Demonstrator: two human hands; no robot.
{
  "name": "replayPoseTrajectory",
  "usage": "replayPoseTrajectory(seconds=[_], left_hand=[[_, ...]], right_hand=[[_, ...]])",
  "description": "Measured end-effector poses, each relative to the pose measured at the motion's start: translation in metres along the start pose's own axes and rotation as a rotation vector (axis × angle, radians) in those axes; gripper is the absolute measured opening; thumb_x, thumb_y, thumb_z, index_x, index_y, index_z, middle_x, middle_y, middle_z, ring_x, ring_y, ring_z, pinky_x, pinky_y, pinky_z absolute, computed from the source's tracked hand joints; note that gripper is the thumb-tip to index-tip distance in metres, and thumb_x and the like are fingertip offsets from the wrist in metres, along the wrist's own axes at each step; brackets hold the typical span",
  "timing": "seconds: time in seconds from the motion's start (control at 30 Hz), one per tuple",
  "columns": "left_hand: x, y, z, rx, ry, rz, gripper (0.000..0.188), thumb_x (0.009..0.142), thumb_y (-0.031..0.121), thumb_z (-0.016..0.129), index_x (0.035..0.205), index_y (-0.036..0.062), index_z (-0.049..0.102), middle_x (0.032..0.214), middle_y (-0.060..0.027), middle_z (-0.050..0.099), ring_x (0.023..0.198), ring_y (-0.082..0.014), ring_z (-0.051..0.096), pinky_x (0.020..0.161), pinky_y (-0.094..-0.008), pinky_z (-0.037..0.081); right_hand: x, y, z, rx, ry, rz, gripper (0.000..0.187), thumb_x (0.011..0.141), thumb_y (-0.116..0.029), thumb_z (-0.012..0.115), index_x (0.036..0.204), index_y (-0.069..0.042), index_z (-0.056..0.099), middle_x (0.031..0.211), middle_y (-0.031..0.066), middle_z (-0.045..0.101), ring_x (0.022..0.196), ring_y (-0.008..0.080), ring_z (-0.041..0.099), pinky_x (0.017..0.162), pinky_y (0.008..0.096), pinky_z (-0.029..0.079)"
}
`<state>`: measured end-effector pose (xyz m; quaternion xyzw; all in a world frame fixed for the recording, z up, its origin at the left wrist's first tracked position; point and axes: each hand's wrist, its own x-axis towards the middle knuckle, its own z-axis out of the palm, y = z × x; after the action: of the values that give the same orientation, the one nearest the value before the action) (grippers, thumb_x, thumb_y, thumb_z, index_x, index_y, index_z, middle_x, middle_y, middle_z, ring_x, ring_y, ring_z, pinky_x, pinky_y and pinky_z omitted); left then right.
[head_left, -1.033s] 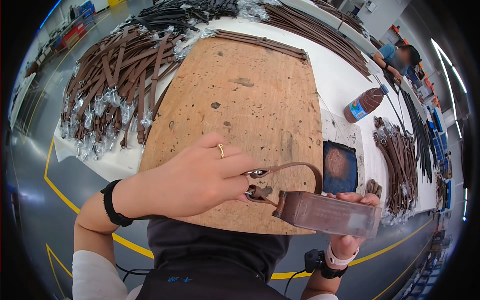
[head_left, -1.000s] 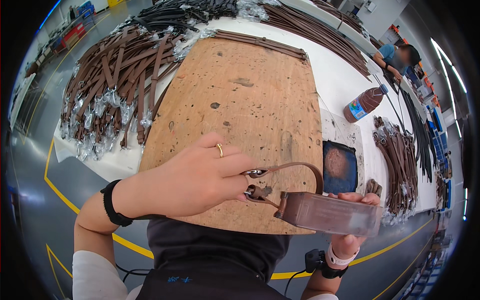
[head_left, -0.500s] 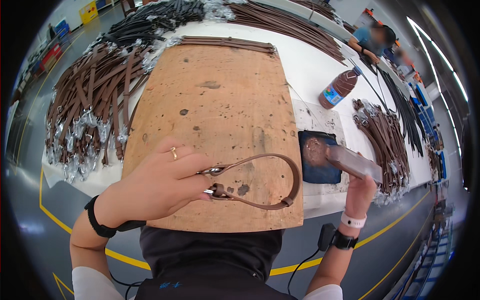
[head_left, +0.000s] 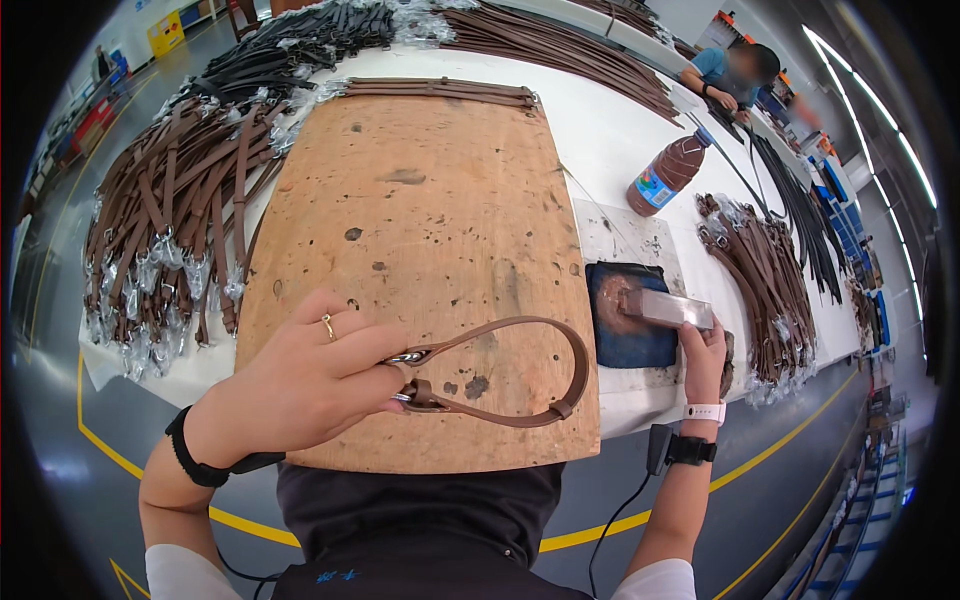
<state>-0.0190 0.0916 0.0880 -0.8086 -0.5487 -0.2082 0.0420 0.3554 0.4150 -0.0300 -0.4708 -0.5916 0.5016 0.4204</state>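
From my remote station I log a white desk [head_left: 590, 145]. On it: wooden board [head_left: 430, 230], under left hand [head_left: 322, 370]; brown strap pile [head_left: 170, 190], left of and beyond it; black straps [head_left: 310, 45], farther ahead of that hand; stained sheet [head_left: 603, 232], ahead and left of right hand [head_left: 704, 350], bottle [head_left: 670, 172] by its far edge; brown straps [head_left: 765, 290], right of right hand.
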Motion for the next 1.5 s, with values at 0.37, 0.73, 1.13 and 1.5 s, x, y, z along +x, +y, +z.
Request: replayPoseTrajectory(seconds=[0.37,0.73,1.13,1.5], left_hand=[[0.002,0.0,0.001,-0.055,-0.015,-0.032,0.021,0.075,0.025,0.071,0.085,0.0099,0.061,0.104,-0.0045,0.056,0.084,-0.0207,0.053,0.083,-0.036,0.037],[0.001,0.004,0.005,-0.035,0.06,-0.036,0.021,0.073,0.022,0.073,0.087,0.0092,0.062,0.097,-0.0052,0.056,0.078,-0.0232,0.052,0.081,-0.0396,0.038],[-0.001,0.01,0.007,0.016,0.098,-0.046,0.023,0.072,0.022,0.073,0.087,0.0088,0.062,0.098,-0.0062,0.056,0.079,-0.0231,0.053,0.081,-0.0391,0.038],[0.002,0.015,0.008,0.055,0.148,-0.052,0.019,0.073,0.022,0.07,0.077,0.0091,0.057,0.088,-0.0029,0.054,0.083,-0.0181,0.056,0.079,-0.0346,0.038]], right_hand=[[-0.07,-0.033,0.035,-1.131,-0.209,-0.617,0.031,0.082,-0.001,0.057,0.112,0.005,0.062,0.091,0.0153,0.051,0.089,0.0329,0.05,0.082,0.04,0.042],[-0.097,-0.058,0.058,-1.084,-0.209,-0.706,0.041,0.078,0.005,0.055,0.118,0.006,0.059,0.09,0.0146,0.053,0.086,0.0311,0.05,0.076,0.038,0.041],[-0.177,-0.131,0.145,-0.609,-0.572,-0.908,0.056,0.068,-0.009,0.07,0.123,-0.002,0.061,0.089,0.0084,0.054,0.079,0.0249,0.048,0.07,0.0343,0.04],[-0.181,-0.12,0.158,-0.71,-0.53,-0.994,0.056,0.069,-0.012,0.069,0.123,0.0,0.06,0.09,0.0074,0.054,0.079,0.0247,0.049,0.071,0.0354,0.04]])
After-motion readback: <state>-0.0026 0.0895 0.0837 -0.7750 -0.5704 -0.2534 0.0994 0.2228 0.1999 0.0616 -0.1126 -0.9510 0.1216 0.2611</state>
